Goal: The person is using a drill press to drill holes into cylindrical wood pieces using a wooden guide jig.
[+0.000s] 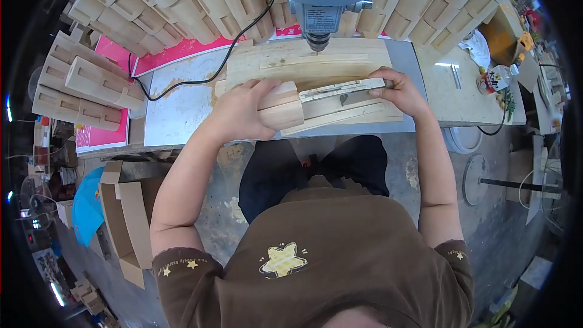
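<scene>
My left hand [246,109] is wrapped round a pale, rounded wooden block [281,107], which lies over the wooden board [243,64]. The fingers of my right hand [398,92] pinch the right end of a narrow whitish strip [340,89] with dark marks along it. Its left end meets the block's right end; whether the two are joined I cannot tell. Just below the strip shows a flat greyish part with a dark heart-shaped mark [344,99]. Above the board hangs a drill press [319,18], its thin bit pointing down behind the strip.
Many similar wooden blocks [164,0] are stacked along the back and left [91,85]. A black cable [228,54] curves across the bench's left side. At right stand a labelled bottle [498,78] and a white cloth [477,48]. An open cardboard box [127,218] sits below left.
</scene>
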{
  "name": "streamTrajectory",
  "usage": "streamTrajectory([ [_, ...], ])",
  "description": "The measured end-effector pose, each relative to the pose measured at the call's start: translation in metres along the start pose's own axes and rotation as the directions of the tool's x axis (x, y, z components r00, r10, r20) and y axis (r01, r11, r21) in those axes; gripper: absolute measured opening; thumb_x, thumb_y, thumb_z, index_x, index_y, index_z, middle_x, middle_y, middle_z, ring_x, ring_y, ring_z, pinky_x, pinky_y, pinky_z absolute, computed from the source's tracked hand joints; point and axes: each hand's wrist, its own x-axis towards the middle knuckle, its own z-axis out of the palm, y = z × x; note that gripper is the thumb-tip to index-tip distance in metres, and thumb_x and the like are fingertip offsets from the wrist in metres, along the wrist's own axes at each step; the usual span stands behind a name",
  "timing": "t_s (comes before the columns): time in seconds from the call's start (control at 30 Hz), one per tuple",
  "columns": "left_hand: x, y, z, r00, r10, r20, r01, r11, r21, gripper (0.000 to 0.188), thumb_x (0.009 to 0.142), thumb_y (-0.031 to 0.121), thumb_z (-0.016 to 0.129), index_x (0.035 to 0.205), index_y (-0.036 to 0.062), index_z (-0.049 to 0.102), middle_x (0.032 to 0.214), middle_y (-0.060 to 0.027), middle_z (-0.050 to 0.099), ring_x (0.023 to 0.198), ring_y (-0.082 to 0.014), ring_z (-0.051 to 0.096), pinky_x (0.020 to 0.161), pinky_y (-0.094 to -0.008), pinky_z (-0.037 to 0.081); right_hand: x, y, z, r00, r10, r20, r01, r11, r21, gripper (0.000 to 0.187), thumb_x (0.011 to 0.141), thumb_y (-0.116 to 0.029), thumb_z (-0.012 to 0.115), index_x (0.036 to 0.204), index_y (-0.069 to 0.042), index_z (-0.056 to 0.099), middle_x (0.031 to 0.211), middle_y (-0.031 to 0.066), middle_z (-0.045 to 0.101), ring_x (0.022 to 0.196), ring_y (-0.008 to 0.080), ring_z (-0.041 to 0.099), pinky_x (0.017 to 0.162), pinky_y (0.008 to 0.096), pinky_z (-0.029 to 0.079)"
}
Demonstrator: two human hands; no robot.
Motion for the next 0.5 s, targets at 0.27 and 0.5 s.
streamTrajectory([
  [0.27,0.001,0.002,0.012,0.993,0.075,-0.089,-0.071,0.996,0.055,0.081,0.05,0.026,0.072,0.126,0.0105,0.048,0.115,-0.0166,0.055,0.104,-0.0343,0.055,0.087,-0.0403,0.046,0.004,0.002,-0.008,0.999,0.005,0.045,-0.004,1.0,-0.01,0.027,0.075,-0.004,0.07,0.101,-0.003,0.063,0.099,0.0019,0.061,0.094,0.0119,0.055,0.085,0.0253,0.042],
  [0.5,0.022,0.022,0.064,0.848,0.206,-0.489,-0.335,0.922,-0.193,0.079,0.053,0.016,0.081,0.124,0.0064,0.048,0.121,-0.0171,0.048,0.111,-0.0362,0.049,0.096,-0.0394,0.041,0.0,-0.003,0.017,0.989,-0.136,-0.057,0.129,0.985,-0.115,0.031,0.072,-0.004,0.071,0.101,-0.003,0.062,0.093,0.0055,0.06,0.095,0.0207,0.053,0.085,0.0307,0.041],
])
